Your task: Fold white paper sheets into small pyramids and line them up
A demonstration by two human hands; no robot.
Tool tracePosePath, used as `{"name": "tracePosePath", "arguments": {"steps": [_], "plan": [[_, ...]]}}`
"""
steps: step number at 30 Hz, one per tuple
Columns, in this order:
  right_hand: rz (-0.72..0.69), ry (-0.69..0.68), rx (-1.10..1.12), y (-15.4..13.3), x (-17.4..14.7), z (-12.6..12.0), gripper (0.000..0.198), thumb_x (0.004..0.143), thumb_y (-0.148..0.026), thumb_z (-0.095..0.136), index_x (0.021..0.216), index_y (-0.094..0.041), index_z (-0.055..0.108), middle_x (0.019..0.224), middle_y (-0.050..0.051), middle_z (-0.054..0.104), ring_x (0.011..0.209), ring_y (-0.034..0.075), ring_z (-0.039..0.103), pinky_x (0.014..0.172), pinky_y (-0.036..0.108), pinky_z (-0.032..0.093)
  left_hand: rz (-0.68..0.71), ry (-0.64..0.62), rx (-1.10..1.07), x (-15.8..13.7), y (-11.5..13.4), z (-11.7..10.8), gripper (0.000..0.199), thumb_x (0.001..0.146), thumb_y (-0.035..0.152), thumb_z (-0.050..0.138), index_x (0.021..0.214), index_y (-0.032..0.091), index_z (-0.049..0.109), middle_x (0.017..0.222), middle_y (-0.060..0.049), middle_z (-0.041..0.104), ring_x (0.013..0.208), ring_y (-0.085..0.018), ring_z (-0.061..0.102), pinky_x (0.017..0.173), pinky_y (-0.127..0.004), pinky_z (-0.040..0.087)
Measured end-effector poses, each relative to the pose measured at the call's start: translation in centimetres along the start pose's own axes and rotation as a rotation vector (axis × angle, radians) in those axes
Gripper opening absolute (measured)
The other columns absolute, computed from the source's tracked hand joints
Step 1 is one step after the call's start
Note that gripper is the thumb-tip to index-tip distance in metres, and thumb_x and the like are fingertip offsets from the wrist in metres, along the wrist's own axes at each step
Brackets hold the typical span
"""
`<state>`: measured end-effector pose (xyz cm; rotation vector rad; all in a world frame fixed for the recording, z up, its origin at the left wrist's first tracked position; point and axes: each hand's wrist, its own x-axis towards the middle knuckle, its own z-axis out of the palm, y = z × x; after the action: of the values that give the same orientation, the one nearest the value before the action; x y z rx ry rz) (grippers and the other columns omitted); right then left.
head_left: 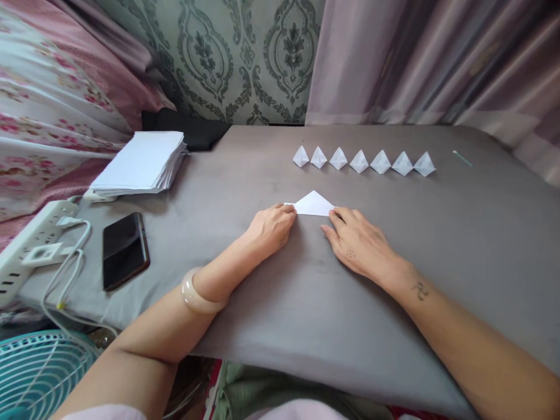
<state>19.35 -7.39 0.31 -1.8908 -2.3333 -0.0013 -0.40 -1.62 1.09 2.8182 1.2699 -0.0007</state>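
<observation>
A white sheet of folded paper (314, 205) lies flat on the grey cloth in front of me, its peak pointing away and its straight edge toward me. The fingers of my left hand (273, 227) are curled together and press on its left end, where a small strip of paper sticks out beyond them. At the right corner, the fingertips of my right hand (359, 240) hold the paper down, with the thumb lower and a little apart. Both fingertips cover the paper's ends.
Several small folded paper shapes (359, 161) stand in a row behind the paper. A stack of white paper (139, 161), a black phone (125, 251) and a white power strip (37, 245) with cables are on the left. A thin stick (462, 158) lies far right; a turquoise fan (39, 373) is lower left.
</observation>
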Motion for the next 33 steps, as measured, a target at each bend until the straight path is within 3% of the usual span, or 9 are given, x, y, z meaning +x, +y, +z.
{"name": "tracePosePath", "arguments": {"steps": [6, 13, 17, 21, 24, 25, 29, 31, 33], "plan": [[0.058, -0.016, -0.086, 0.3, -0.2, -0.5, 0.042, 0.094, -0.026, 0.032, 0.119, -0.007, 0.060, 0.116, 0.020, 0.059, 0.104, 0.032, 0.053, 0.079, 0.043, 0.047, -0.049, 0.074, -0.088, 0.5, -0.6, -0.3, 0.031, 0.098, 0.027, 0.037, 0.106, 0.020, 0.066, 0.106, -0.009, 0.066, 0.102, -0.022, 0.059, 0.069, -0.028, 0.048], [0.099, -0.012, -0.027, 1.8, 0.3, -0.7, 0.033, 0.084, -0.012, 0.039, 0.098, -0.012, 0.068, 0.112, 0.017, 0.061, 0.100, 0.030, 0.055, 0.084, 0.041, 0.046, 0.070, 0.191, -0.112, 1.6, -2.1, 1.0, 0.039, 0.099, 0.034, 0.031, 0.104, 0.021, 0.067, 0.103, -0.008, 0.062, 0.099, -0.020, 0.056, 0.074, -0.028, 0.045], [0.188, 0.137, 0.289, 3.8, 0.6, 0.5, 0.035, 0.079, -0.012, 0.043, 0.102, -0.013, 0.070, 0.111, 0.012, 0.066, 0.100, 0.024, 0.059, 0.092, 0.037, 0.045, 0.148, 0.207, -0.017, 1.9, -2.3, 1.4, 0.040, 0.100, 0.031, 0.029, 0.102, 0.018, 0.066, 0.100, -0.010, 0.063, 0.094, -0.020, 0.055, 0.075, -0.030, 0.043], [0.469, 0.331, 0.811, 5.0, 0.7, 1.5, 0.035, 0.077, -0.025, 0.053, 0.108, -0.014, 0.067, 0.105, 0.010, 0.069, 0.092, 0.020, 0.064, 0.089, 0.037, 0.048, 0.114, 0.363, 0.002, 1.8, -1.9, 0.9, 0.033, 0.098, 0.024, 0.032, 0.099, 0.015, 0.063, 0.097, -0.012, 0.063, 0.091, -0.021, 0.055, 0.083, -0.034, 0.041], [0.497, 0.373, 1.181, 4.5, 0.6, 0.8, 0.050, 0.075, -0.044, 0.064, 0.118, -0.018, 0.060, 0.119, 0.012, 0.065, 0.105, 0.021, 0.062, 0.090, 0.037, 0.048, 0.016, 0.552, -0.282, 1.2, -0.6, 0.2, 0.030, 0.098, 0.028, 0.032, 0.095, 0.016, 0.060, 0.090, -0.009, 0.063, 0.086, -0.019, 0.055, 0.083, -0.033, 0.042], [0.458, 0.349, 1.286, 4.1, 0.4, 0.3, 0.057, 0.074, -0.050, 0.066, 0.122, -0.021, 0.057, 0.124, 0.012, 0.063, 0.111, 0.022, 0.060, 0.091, 0.037, 0.048, 0.003, 0.550, -0.431, 0.9, 0.1, 0.0, 0.028, 0.097, 0.030, 0.034, 0.094, 0.017, 0.059, 0.086, -0.007, 0.062, 0.082, -0.017, 0.056, 0.080, -0.030, 0.043], [0.244, 0.155, 1.656, 2.1, -0.5, -2.0, 0.061, 0.072, -0.062, 0.066, 0.118, -0.023, 0.059, 0.123, 0.011, 0.063, 0.110, 0.024, 0.060, 0.088, 0.036, 0.049, -0.031, 0.427, -1.036, -0.3, 3.4, -0.3, 0.029, 0.095, 0.043, 0.040, 0.088, 0.019, 0.054, 0.072, -0.002, 0.062, 0.066, -0.013, 0.056, 0.066, -0.025, 0.044], [0.192, 0.104, 1.744, 1.4, -0.9, -2.8, 0.054, 0.072, -0.059, 0.069, 0.110, -0.021, 0.064, 0.111, 0.010, 0.068, 0.102, 0.024, 0.063, 0.085, 0.035, 0.049, -0.010, 0.331, -1.144, -0.8, 4.6, -0.3, 0.029, 0.094, 0.045, 0.044, 0.090, 0.018, 0.055, 0.072, -0.002, 0.064, 0.064, -0.012, 0.056, 0.063, -0.024, 0.044], [0.268, 0.150, 1.786, 0.9, -1.2, -3.1, 0.048, 0.066, -0.051, 0.077, 0.102, -0.020, 0.068, 0.096, 0.006, 0.071, 0.089, 0.021, 0.064, 0.081, 0.034, 0.048, -0.014, 0.271, -1.165, -1.1, 5.3, -0.3, 0.029, 0.093, 0.046, 0.046, 0.090, 0.018, 0.055, 0.072, -0.002, 0.063, 0.061, -0.012, 0.055, 0.061, -0.024, 0.044]]}}
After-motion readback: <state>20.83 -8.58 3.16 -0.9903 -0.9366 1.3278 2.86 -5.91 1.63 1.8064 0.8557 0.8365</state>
